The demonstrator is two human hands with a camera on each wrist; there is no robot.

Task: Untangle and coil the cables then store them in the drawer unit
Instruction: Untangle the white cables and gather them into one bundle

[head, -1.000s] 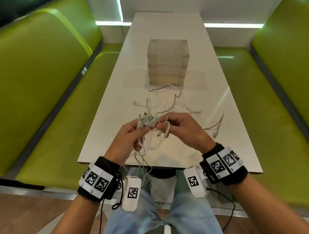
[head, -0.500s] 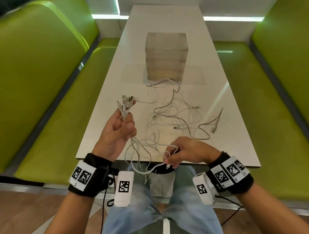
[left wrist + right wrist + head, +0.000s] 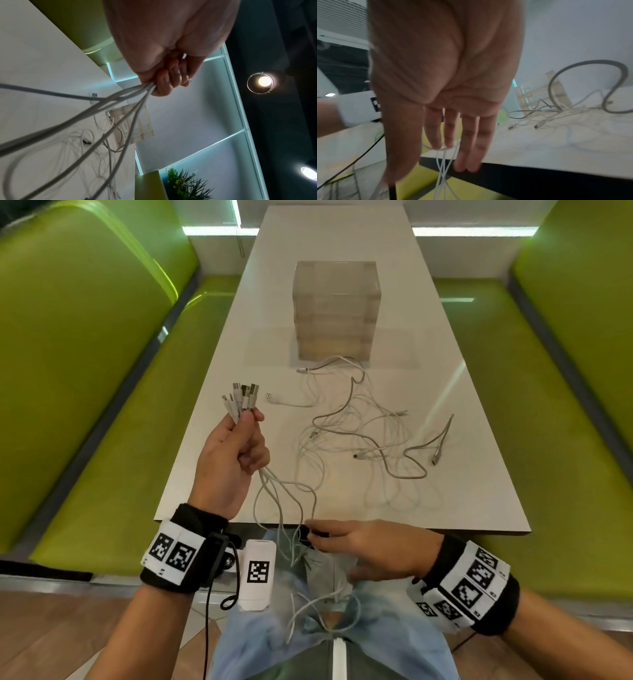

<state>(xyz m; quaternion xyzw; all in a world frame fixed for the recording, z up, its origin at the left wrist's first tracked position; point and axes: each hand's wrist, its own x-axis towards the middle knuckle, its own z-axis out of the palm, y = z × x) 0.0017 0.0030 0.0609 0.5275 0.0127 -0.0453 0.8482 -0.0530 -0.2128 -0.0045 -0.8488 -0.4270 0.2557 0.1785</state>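
From the head view I see my left hand raised over the near left part of the white surface, fingers curled tight round a bunch of cable ends whose plugs stick up above the fist. Their cords trail down over the near edge to my lap, where my right hand lies with fingers stretched out among them. The rest of the cables lie tangled on the surface, just in front of the clear drawer unit, which stands shut at mid-surface. In the left wrist view, the left hand is clenched on the cords, which fan out toward the camera, with the drawer unit beyond. In the right wrist view, the right hand is spread, fingers straight, thin white cords passing between them; I cannot tell whether any is pinched.
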